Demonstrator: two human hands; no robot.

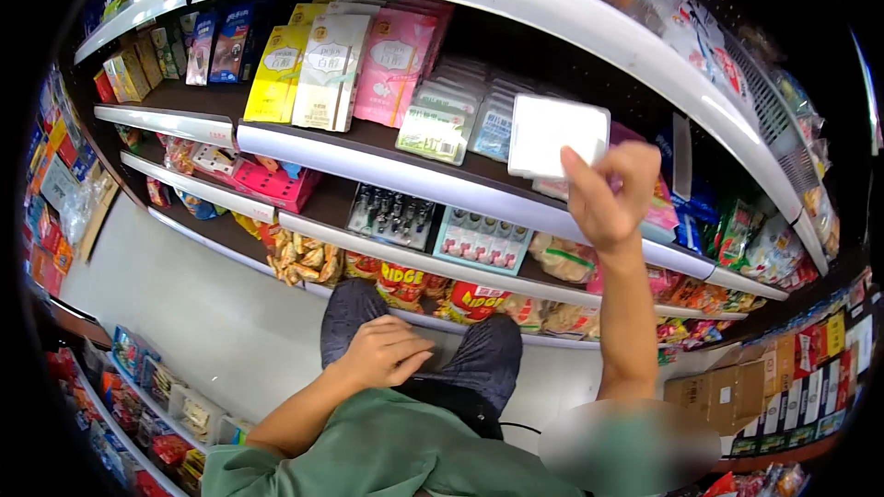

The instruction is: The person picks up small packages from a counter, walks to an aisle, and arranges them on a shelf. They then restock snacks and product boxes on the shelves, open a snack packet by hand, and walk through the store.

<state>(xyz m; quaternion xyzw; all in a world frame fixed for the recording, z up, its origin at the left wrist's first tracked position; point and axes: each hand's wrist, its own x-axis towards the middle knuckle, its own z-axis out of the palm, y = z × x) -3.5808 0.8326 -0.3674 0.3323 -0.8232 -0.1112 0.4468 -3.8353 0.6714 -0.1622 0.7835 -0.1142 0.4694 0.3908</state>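
My right hand (612, 193) is raised at the shelf, its fingers closed at the lower right corner of a flat white case (557, 133). The case is in front of the shelf's product row, just right of blue-labelled clear packs (494, 120) and green-labelled clear packs (437, 120). Further left stand pink (394, 64), white (330, 69) and yellow (279, 72) boxes. Low over my lap, my left hand (382, 352) rests near my knee with its fingers curled together; what is inside them, if anything, is hidden.
White shelf edges (414, 166) curve across the view. The lower shelf holds small bottles (391, 216), a light blue tray (482, 239) and red snack bags (401, 285). A cardboard box (723, 396) is at the lower right. More racks of goods (138, 396) stand at the lower left.
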